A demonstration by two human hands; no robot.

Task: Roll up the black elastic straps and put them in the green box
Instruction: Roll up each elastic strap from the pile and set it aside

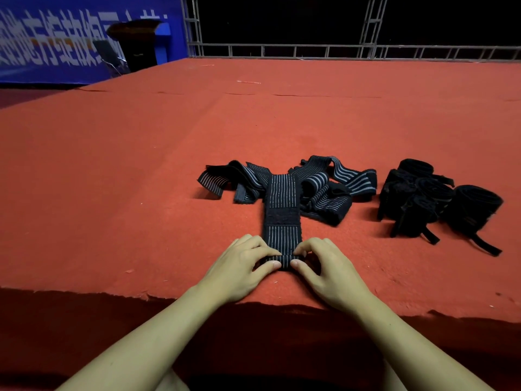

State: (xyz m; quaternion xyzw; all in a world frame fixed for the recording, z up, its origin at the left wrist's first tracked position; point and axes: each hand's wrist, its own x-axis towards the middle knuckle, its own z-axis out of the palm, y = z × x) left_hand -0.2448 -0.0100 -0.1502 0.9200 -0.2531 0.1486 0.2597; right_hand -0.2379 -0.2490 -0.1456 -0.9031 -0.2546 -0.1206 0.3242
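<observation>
Head view: left hand [239,266] and right hand [327,266] pinch the rolled near end of a black strap [282,204] lying flat on the red counter [112,179], loose straps [324,187] behind, rolled straps [434,198] at right.

Red carpeted platform [141,165], blue lettered banner [56,38], grey metal truss railing [282,49] against darkness.

Red felt platform [141,165] carries loose straps [282,190] and rolled straps [439,198].
</observation>
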